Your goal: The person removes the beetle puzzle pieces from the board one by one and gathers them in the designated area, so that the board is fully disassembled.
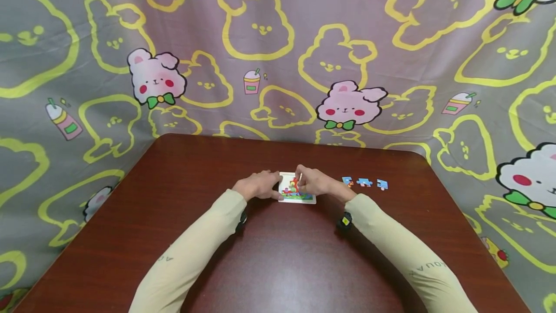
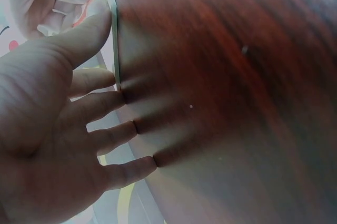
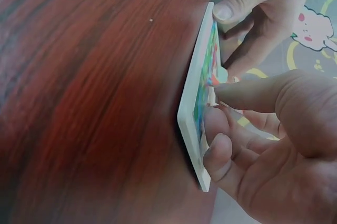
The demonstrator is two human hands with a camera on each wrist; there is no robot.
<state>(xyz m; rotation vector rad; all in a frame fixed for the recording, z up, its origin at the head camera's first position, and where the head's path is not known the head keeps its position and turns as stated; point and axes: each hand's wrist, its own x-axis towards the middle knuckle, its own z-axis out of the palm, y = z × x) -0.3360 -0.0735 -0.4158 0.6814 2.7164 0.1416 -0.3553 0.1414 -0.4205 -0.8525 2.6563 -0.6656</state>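
Note:
A small white-framed jigsaw board with a colourful picture lies flat on the table, partly covered by the hands. At its left side my left hand rests with fairly straight fingers; its thumb touches the near corner and the fingertips reach down to the tabletop. Over the board's right part, my right hand pinches a small puzzle piece between thumb and fingers. In the right wrist view those fingertips are right at the picture surface, hiding most of the piece.
Three loose blue puzzle pieces lie in a row to the right of the board. The brown wooden table backs onto a patterned curtain with bears and rabbits.

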